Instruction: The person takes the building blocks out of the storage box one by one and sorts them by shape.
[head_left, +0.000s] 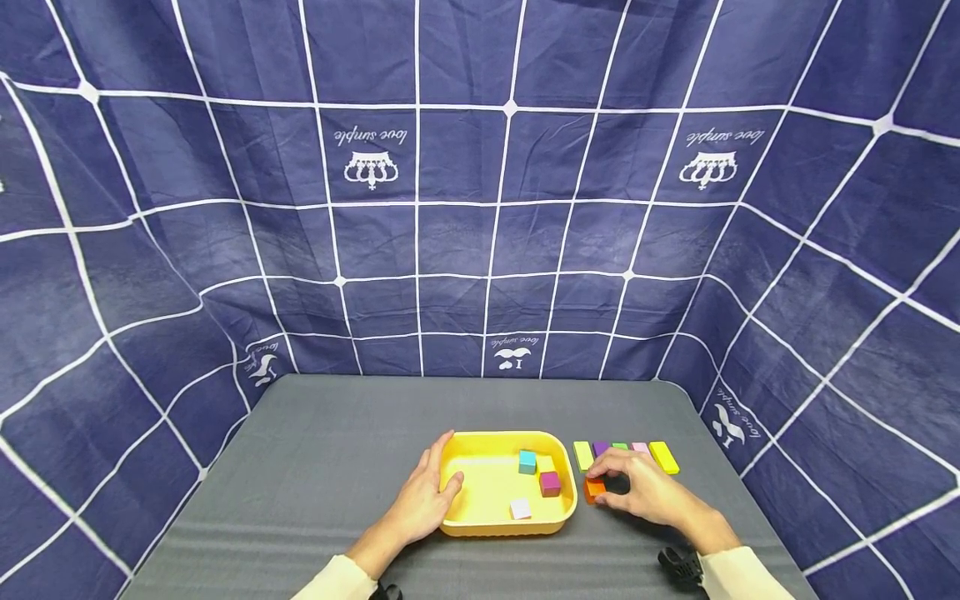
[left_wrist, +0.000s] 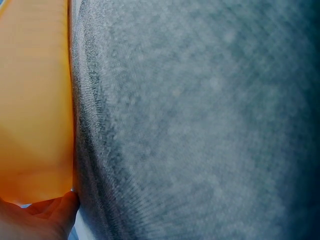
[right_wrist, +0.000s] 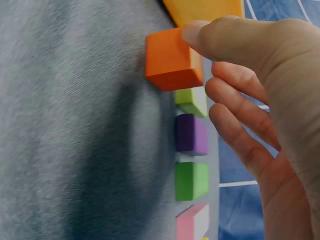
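Observation:
A yellow plastic tray (head_left: pixel 483 492) stands on the grey table in the head view. My left hand (head_left: pixel 426 497) grips its left side, thumb over the rim and fingers along the outer wall. Inside lie a blue cube (head_left: pixel 527 462), a pale yellow cube (head_left: pixel 546 464), a magenta cube (head_left: pixel 550 484) and a white-pink cube (head_left: pixel 520 509). Just right of the tray, my right hand (head_left: pixel 637 487) pinches an orange cube (right_wrist: pixel 170 57) between thumb and fingers. The right wrist view shows the thumb on the cube's edge; the fingertips on its far side are partly hidden.
Beyond the right hand, a row of blocks runs across the table: lime (head_left: pixel 583 456), purple (right_wrist: pixel 191 134), green (right_wrist: pixel 191 181), pink (right_wrist: pixel 192 222) and yellow (head_left: pixel 663 457). A blue checked cloth (head_left: pixel 465 242) hangs behind and beside the grey table (head_left: pixel 360 450).

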